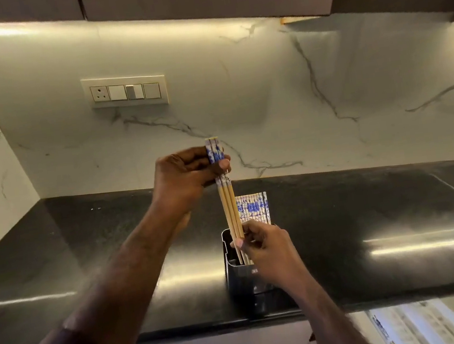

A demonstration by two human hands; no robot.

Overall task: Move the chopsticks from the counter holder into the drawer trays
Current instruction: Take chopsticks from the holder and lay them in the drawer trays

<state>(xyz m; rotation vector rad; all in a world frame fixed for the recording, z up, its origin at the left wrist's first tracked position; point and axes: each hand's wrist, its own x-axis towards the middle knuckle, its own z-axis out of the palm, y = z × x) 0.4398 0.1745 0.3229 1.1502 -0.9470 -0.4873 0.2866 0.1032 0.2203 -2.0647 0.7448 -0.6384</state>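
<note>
Left hand (188, 174) grips chopsticks (228, 200) upright, tips inside holder (241, 274); right hand (265, 245) pinches lower shafts.

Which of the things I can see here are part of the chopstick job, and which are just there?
In the job: three blue-patterned wooden chopsticks held by left hand and right hand; remaining blue-patterned chopsticks; dark plastic counter holder.

Just there: cream wall switch panel; black stone counter.
</note>
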